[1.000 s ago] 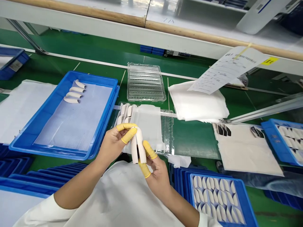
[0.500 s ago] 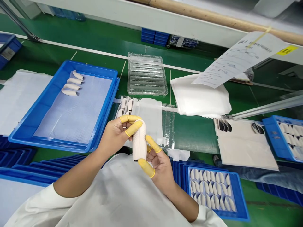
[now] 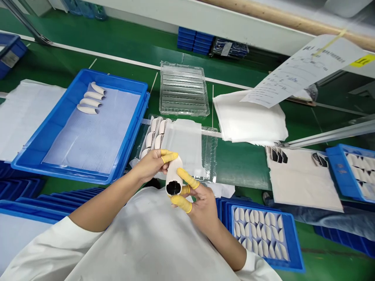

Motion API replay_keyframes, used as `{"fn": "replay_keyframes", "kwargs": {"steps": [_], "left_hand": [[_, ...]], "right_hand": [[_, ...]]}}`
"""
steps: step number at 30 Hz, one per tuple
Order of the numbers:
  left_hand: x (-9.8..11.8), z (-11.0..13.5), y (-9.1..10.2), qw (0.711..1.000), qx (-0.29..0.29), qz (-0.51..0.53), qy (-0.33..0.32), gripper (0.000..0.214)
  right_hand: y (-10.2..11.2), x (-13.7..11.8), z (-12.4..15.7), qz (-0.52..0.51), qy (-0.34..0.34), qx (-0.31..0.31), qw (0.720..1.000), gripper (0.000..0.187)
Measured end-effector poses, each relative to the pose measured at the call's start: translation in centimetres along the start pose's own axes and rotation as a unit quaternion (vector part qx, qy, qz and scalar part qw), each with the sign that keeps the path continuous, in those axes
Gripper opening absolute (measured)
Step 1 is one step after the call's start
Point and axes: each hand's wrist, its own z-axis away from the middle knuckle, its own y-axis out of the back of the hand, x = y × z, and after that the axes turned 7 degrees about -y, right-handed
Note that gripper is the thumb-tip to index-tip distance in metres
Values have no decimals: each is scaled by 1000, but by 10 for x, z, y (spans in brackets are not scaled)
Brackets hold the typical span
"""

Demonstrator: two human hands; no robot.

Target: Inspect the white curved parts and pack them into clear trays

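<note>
Your left hand (image 3: 154, 164): grip closed on the far end of the cream tube (image 3: 173, 173) | your right hand (image 3: 200, 201): grip holds its near end, by the dark opening (image 3: 174, 188) | tube: between your hands | four cream pieces (image 3: 90, 102) in blue tray (image 3: 61, 174)

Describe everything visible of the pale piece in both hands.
The pale piece is off-white, curved and hollow; its material is unclear. Its open end, black inside with an uneven rim, faces the camera. It is held tilted near the picture's middle. The left hand grips the far end; the right hand holds it beside the open end.
</note>
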Motion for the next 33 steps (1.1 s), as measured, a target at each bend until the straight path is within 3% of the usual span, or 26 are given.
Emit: {"fn": "replay_keyframes", "kwargs": {"steps": [8, 14, 18, 20, 22, 23, 25, 28, 30, 33], "left_hand": [[-14, -1, 0, 999, 1, 26, 28, 47], [-9, 1, 3, 999, 6, 39, 10, 48], [-1, 9, 3, 990, 57, 104, -79, 42], [4, 15, 2, 978, 88, 133, -137, 43], [6, 20, -1, 966, 103, 146, -184, 42], [7, 22, -3, 962, 107, 152, -202, 41], [7, 26, -6, 953, 114, 170, -223, 43], [4, 27, -10, 947, 120, 215, -207, 47], [3, 26, -12, 948, 120, 244, -167, 54], [1, 25, -13, 953, 122, 249, -123, 61]], "right_hand": [[-2, 0, -2, 36, 4, 39, 999, 47], [-3, -2, 4, -14, 35, 23, 999, 9], [-5, 4, 11, -103, 18, 46, 994, 18], [-8, 8, 8, -167, -30, 101, 980, 24], [-12, 10, 1, -244, -115, 113, 956, 28], [-14, 9, -2, -287, -164, 86, 940, 32], [-17, 6, -8, -358, -237, -29, 903, 43], [-19, 1, -10, -422, -274, -181, 845, 52], [-20, 0, -10, -444, -268, -208, 830, 50], [-21, 0, -9, -456, -265, -197, 827, 49]]}}
